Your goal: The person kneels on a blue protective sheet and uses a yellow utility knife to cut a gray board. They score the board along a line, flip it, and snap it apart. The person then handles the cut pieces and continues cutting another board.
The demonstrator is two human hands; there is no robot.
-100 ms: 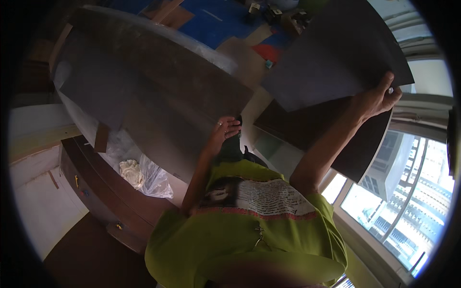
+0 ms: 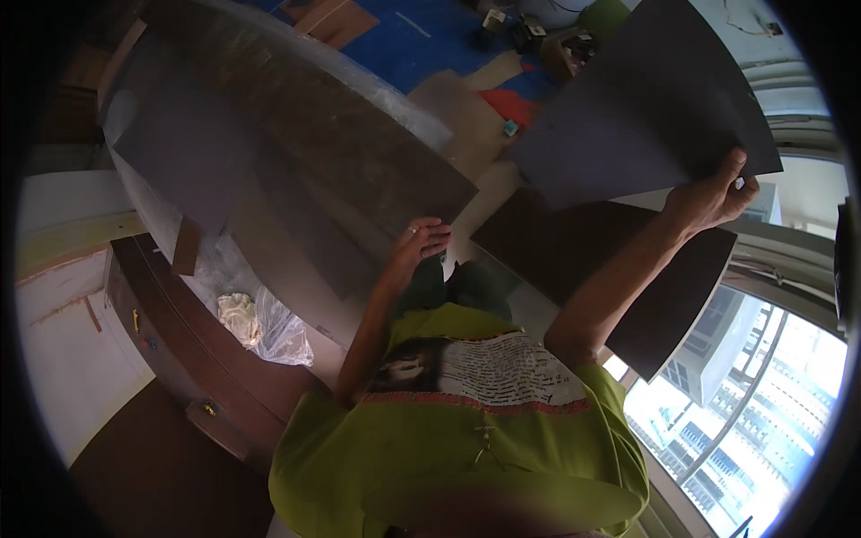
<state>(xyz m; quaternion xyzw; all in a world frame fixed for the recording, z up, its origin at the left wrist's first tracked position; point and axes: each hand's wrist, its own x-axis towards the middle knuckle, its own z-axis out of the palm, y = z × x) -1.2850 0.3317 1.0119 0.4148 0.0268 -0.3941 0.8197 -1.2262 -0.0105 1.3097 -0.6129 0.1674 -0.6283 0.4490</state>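
Observation:
My right hand (image 2: pixel 713 195), arm stretched out to the right, grips the near right corner of a thin dark grey sheet (image 2: pixel 641 112), with the thumb over its edge. The sheet is raised at a slant. Below it is a dark brown panel (image 2: pixel 592 260). My left hand (image 2: pixel 420 240), with a ring on one finger, is in front of my body with its fingers stretched and slightly bent. It is beside the near corner of a long brown board (image 2: pixel 359 134); whether it touches the board is unclear. Another dark sheet (image 2: pixel 184 148) lies at the board's left.
Clear plastic wrap (image 2: pixel 285 332) and a cream cloth bundle (image 2: pixel 239 318) lie by a brown cabinet-like piece (image 2: pixel 202 332) on the left. Blue floor covering (image 2: pixel 413 40) and a red item (image 2: pixel 511 106) are at the far side. A bright window (image 2: pixel 744 394) stands on the right.
The whole view has shifted slightly, with the window sitting lower. My right hand still grips the dark grey sheet; my left hand keeps nearly the same pose.

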